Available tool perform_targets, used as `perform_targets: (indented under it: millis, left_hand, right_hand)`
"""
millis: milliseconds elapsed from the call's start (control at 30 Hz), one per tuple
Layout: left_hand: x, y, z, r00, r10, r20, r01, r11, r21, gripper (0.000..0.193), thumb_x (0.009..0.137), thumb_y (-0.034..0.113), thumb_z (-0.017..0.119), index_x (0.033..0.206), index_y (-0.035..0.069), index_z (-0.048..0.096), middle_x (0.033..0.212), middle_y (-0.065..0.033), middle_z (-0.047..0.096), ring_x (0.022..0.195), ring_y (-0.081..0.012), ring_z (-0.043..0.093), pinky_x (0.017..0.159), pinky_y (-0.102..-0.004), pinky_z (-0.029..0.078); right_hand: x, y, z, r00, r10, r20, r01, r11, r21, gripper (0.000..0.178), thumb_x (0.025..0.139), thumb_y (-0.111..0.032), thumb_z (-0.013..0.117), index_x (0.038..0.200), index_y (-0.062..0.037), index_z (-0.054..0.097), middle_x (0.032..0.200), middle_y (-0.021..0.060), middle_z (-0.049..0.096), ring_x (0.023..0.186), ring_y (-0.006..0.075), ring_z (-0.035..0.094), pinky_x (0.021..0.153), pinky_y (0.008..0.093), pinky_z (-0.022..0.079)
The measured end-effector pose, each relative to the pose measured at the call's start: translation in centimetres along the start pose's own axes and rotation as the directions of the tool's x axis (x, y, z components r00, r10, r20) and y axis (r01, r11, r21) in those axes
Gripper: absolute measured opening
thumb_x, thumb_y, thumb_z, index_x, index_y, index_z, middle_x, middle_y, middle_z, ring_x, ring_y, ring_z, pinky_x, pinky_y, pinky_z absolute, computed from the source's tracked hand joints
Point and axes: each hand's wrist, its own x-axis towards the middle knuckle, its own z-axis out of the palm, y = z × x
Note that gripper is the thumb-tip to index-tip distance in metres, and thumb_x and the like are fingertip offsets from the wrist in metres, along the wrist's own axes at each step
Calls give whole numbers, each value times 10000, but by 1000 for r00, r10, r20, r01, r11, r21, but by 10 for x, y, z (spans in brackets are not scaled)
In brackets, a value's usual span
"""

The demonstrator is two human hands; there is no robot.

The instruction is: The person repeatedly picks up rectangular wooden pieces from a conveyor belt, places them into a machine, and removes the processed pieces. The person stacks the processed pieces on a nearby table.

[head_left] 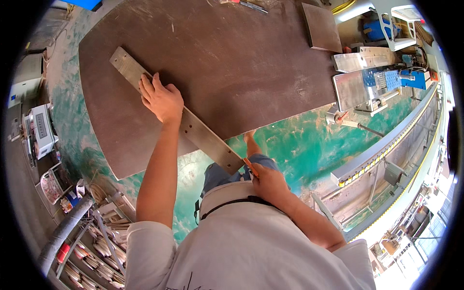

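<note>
A long flat metal bar (200, 130) with several drilled holes lies slantwise across the brown board (241, 63), its near end jutting past the board's edge toward my waist. My left hand (163, 99) rests on the bar's upper half, fingers stretched out and fingertips near its upper edge. Close to my body, my right hand (269, 181) is closed around a thin orange stick-like tool (250, 166). The tool's tip is at the near end of the bar; whether it touches the metal I cannot tell. The palm side of my right hand is hidden.
A smaller brown panel (322, 27) lies at the board's far right. Beyond the right edge stand metal plates (355, 89) with a blue fixture and a long machine rail (386, 150). Pens lie at the far edge. A rack of wooden strips (96, 251) stands lower left.
</note>
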Motion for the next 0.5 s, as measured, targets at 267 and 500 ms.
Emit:
perform_targets:
  millis: [267,500]
  left_hand:
    - [2,1,5,1000,5,-21,-5,1000,2,479,897,135,531,1373,84,519,1554,-195,363,1472,-362,283,1152,-535,269]
    - [3,2,3,1000,-10,-5,10,1000,-15,478,902,137,523,1377,86,517,1557,-190,360,1477,-360,269,1162,-529,253]
  right_hand:
    - [-3,-15,-17,990,47,133,-32,993,-117,393,876,-116,570,1264,-66,536,945,201,693,837,405,682,715,516,541]
    - [-3,-13,-15,991,39,129,-25,993,-113,382,873,-107,559,1249,-41,538,920,201,696,818,405,683,709,520,541]
